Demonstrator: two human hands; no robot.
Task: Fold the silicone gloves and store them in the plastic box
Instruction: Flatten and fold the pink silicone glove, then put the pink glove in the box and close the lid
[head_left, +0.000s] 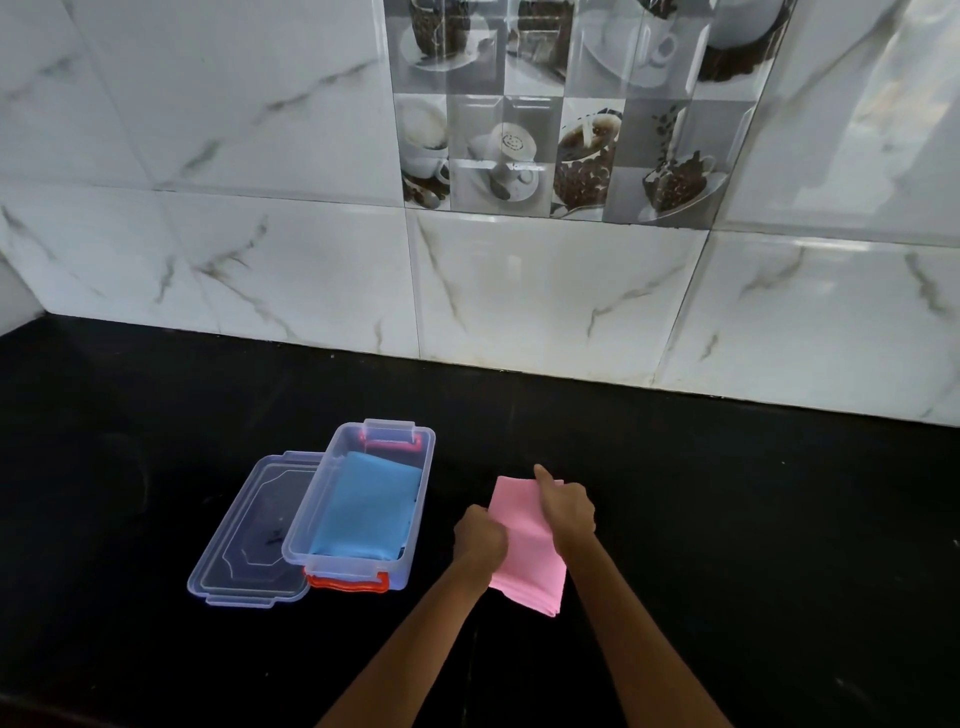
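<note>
Mid-fold on a pink glove (527, 551), lying flat on the black glossy worktop (727, 519) near its front edge, just right of the box (358, 499). Left hand (480, 535) curled, pinching the glove's left edge; right hand (566, 506) pressing down on its top, forefinger stretched out. Clear plastic box, rectangular with orange clasps, already holding a folded blue glove (371, 506), smooth and matte. Clear lid (249, 540) resting against the box's left side. Next, probably: finishing the fold, lifting the soft, floppy stack into the box.
</note>
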